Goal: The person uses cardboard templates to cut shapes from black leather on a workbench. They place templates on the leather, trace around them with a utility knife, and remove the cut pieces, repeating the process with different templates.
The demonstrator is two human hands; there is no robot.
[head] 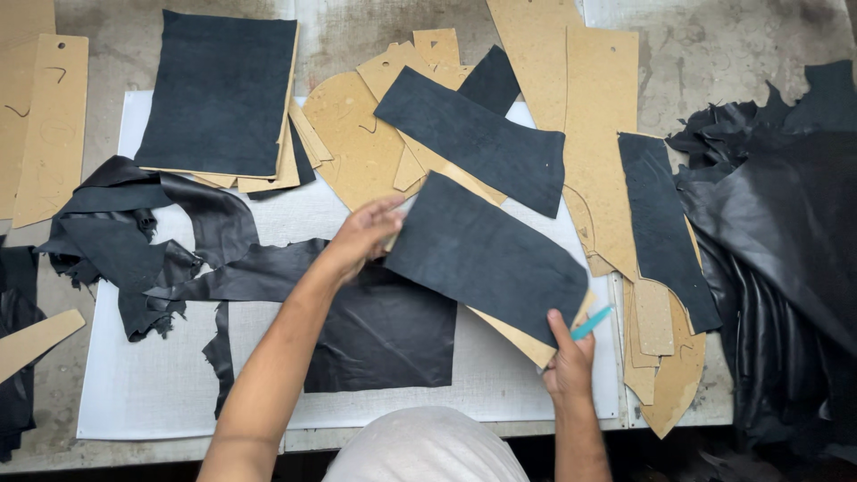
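Head view: left hand and right hand hold black leather piece.

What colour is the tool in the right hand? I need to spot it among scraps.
Teal tool, in the head view.

**Even, soft light; sharp centre**

Light is diffuse and moderately bright, falling from above with no single strong source. Shadows are faint: thin dark edges under the card templates and a soft one beside the left forearm. The black hide at right shows dull sheen on its folds; the suede pieces swallow detail. Focus is crisp across the table. The head at the bottom edge is slightly soft. Corners darken a little.
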